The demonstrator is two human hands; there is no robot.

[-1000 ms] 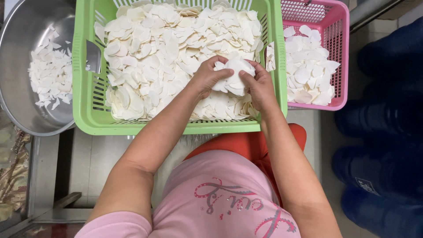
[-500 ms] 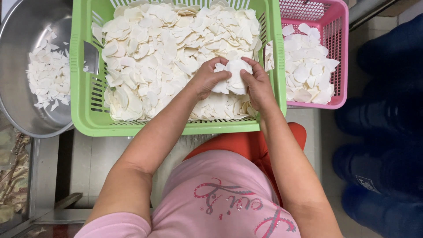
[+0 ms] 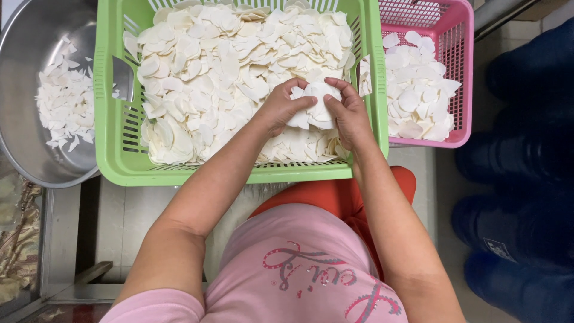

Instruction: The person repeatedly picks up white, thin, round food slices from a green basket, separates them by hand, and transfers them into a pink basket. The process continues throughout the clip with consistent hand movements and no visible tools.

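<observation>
Both hands meet over the near right part of a green basket (image 3: 113, 149), which is heaped with thin white slices (image 3: 215, 66), pale and curved like shavings. The left hand (image 3: 281, 107) comes in from the left with its fingers curled, thumb and fingertips pinched on the left edge of a small stack of slices (image 3: 315, 103). The right hand (image 3: 350, 113) mirrors it from the other side, fingers bent over the top of the same stack and thumb tucked beneath, so the stack sits clamped between the two hands, lifted just above the pile and close to the basket's right wall. Neither hand is spread wide; each is closed about as far as the stack allows. Just beside the green basket on the right, touching its rim, stands a pink basket (image 3: 460, 78) with a shallower layer of the same white slices. To the left, partly under the green basket's edge, sits a large metal bowl (image 3: 36, 36) holding a scatter of smaller white pieces. The person wears a pink top (image 3: 299, 263) and orange trousers (image 3: 335, 194), seen from above, and dark blue drums (image 3: 526, 179) stand off to the right on the floor.
</observation>
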